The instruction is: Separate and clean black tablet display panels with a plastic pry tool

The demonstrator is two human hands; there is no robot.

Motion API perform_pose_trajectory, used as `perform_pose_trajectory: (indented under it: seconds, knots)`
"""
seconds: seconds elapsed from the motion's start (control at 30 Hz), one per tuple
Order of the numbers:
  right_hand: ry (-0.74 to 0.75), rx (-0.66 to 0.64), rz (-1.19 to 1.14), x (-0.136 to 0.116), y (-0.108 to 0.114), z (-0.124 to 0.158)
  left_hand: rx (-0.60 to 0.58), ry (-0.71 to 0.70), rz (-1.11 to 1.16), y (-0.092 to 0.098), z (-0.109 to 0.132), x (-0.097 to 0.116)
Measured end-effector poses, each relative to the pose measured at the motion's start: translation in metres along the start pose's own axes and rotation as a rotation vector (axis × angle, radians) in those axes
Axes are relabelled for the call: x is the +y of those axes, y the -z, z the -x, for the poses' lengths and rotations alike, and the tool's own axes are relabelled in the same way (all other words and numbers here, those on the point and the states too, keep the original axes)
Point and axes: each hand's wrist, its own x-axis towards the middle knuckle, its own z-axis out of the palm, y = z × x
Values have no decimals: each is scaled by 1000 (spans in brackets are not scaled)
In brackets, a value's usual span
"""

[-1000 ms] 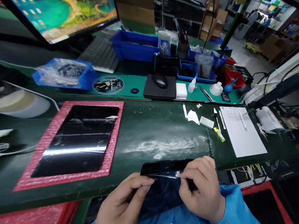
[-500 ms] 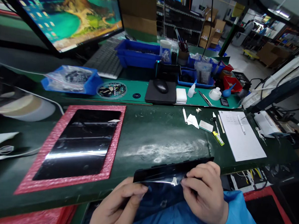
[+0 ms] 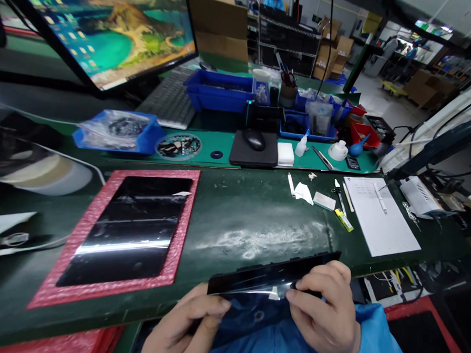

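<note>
My left hand (image 3: 184, 324) grips the left end of a black glass panel (image 3: 271, 278), which I hold between my hands, just off the green bench (image 3: 232, 239) edge, above my blue smock (image 3: 381, 337); my right hand (image 3: 325, 307) pinches its right end beside a small white film tab (image 3: 274, 293)

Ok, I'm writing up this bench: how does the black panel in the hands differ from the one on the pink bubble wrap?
The held black panel is raised between the left hand and right hand, tilted and seen nearly edge-on, while the flat black panel lies on pink bubble wrap. The held panel's white tab sits beside the right hand; the flat panel's white tab sits untouched at its far corner. Both are glossy black.
</note>
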Motion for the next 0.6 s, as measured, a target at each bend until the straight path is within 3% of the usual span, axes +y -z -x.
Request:
perform_pose_trajectory:
  seconds: [0.6]
  knots:
    - [-24,-79,16,-8,-7,-7,-74,44,32,-8,0,2]
